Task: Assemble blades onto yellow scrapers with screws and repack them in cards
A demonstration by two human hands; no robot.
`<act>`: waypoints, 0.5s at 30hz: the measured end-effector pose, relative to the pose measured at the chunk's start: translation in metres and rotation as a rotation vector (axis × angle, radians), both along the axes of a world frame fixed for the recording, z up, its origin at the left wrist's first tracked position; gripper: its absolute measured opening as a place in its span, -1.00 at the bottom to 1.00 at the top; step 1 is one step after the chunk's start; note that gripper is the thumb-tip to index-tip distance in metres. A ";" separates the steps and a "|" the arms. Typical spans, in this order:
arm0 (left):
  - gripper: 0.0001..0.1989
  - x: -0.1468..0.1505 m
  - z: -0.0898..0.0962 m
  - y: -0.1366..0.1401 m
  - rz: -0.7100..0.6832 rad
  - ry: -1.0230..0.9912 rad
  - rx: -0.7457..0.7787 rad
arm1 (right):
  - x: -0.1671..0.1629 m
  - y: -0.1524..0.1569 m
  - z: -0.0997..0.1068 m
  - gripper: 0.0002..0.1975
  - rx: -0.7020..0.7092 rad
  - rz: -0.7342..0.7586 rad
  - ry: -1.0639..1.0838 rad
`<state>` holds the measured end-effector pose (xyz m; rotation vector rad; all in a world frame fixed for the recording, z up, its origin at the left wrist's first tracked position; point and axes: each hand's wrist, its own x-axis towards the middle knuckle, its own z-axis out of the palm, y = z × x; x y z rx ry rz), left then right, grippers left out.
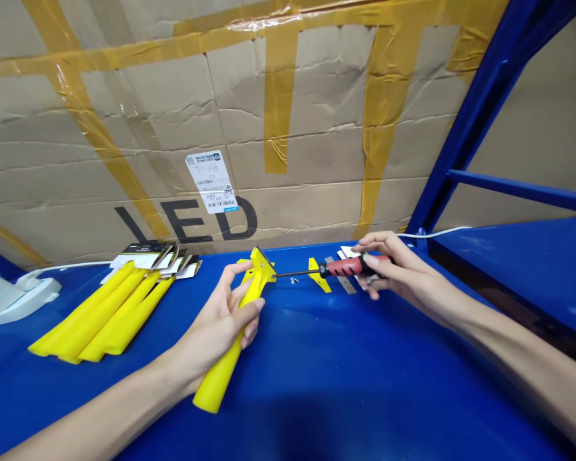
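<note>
My left hand (235,304) is closed around a yellow scraper (221,368), its handle slanting down toward me and its head at the top. In my right hand (396,266) is a screwdriver (344,266) with a red and black handle. Its shaft points left, and the tip meets the scraper's head. Below the shaft lie a few small screws (294,280). A loose yellow plate (319,275) rests behind the shaft, with thin grey metal blades (348,285) just right of it. Another yellow piece beside the scraper's head is partly hidden by my left hand.
Several yellow scrapers (120,314) with black-and-white cards lie at the left on the blue table (326,384). A white plastic object (22,298) sits at the far left. Behind stands a taped cardboard box (317,141); a blue metal frame (465,121) rises at the right.
</note>
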<state>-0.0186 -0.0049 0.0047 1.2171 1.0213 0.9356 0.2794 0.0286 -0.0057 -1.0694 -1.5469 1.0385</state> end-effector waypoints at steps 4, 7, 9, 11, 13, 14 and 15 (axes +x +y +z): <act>-0.40 0.001 0.001 -0.001 -0.008 -0.007 0.001 | 0.001 -0.001 0.000 -0.65 0.079 0.006 -0.039; -0.41 0.002 0.003 -0.002 0.003 -0.007 0.015 | 0.001 -0.002 -0.001 -0.63 0.075 -0.141 -0.166; -0.41 0.002 0.004 -0.002 0.012 0.001 0.031 | 0.001 -0.003 0.000 -0.64 0.040 -0.090 -0.140; -0.42 0.002 0.004 -0.003 0.014 0.004 0.037 | 0.001 -0.003 0.002 -0.61 0.030 0.025 -0.058; -0.42 0.002 0.004 -0.003 0.007 -0.002 0.032 | 0.001 -0.003 0.004 -0.59 0.062 0.036 -0.024; -0.42 0.003 0.004 -0.003 0.002 -0.003 0.029 | 0.002 -0.002 0.004 -0.62 0.086 -0.022 -0.043; -0.41 0.003 0.003 -0.004 -0.004 -0.003 0.026 | 0.002 -0.002 0.004 -0.64 0.106 -0.100 -0.077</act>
